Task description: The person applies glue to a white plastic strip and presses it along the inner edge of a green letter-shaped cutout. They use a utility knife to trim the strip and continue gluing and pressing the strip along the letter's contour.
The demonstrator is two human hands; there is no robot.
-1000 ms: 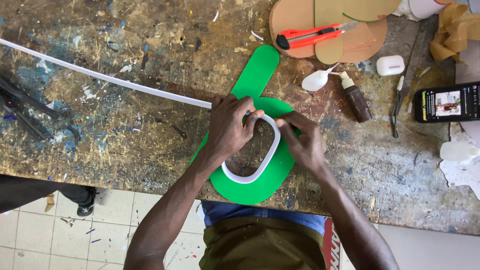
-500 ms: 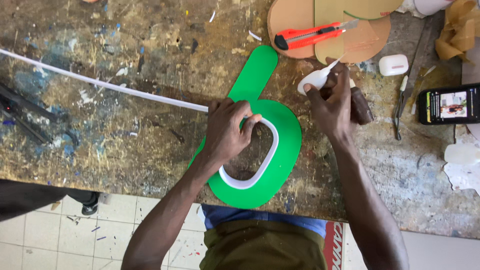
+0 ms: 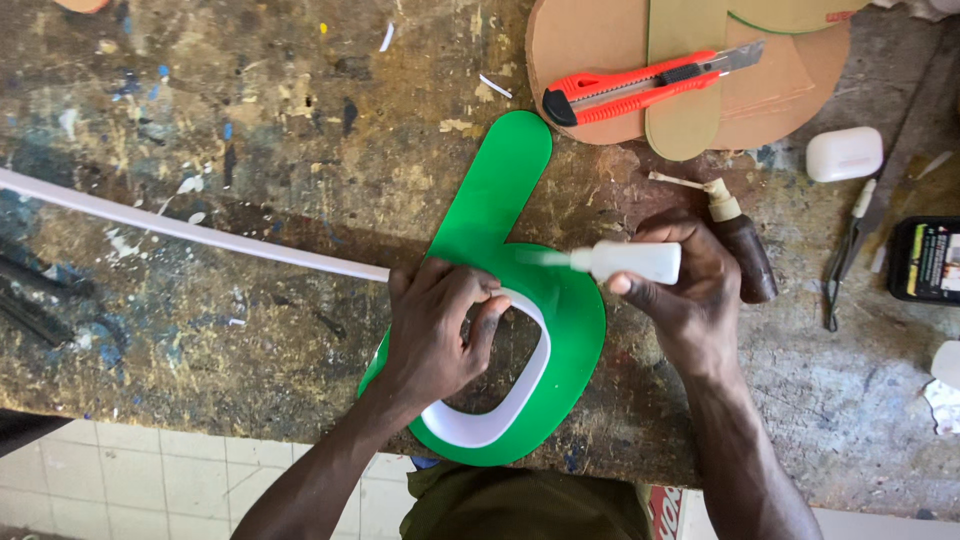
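A green plastic cutout shaped like a six (image 3: 510,190) lies flat on a worn, paint-stained workbench (image 3: 250,120). A white plastic strip (image 3: 180,230) runs in from the left and lines the inside of the cutout's loop. My left hand (image 3: 435,330) presses that strip against the loop's upper inner edge. My right hand (image 3: 680,295) holds a small white glue bottle (image 3: 625,262) on its side, its nozzle aimed left at the strip just above my left fingers.
An orange utility knife (image 3: 640,88) rests on brown and tan cutouts (image 3: 590,40) at the top. A brown bottle with a pale cap (image 3: 745,250) lies by my right hand. A white earbud case (image 3: 843,153), pliers (image 3: 850,240) and a phone (image 3: 925,262) lie at the right.
My right hand left the loop, reached up right for the white glue bottle and brought it back with the nozzle over the strip. My left hand stayed pressing the strip.
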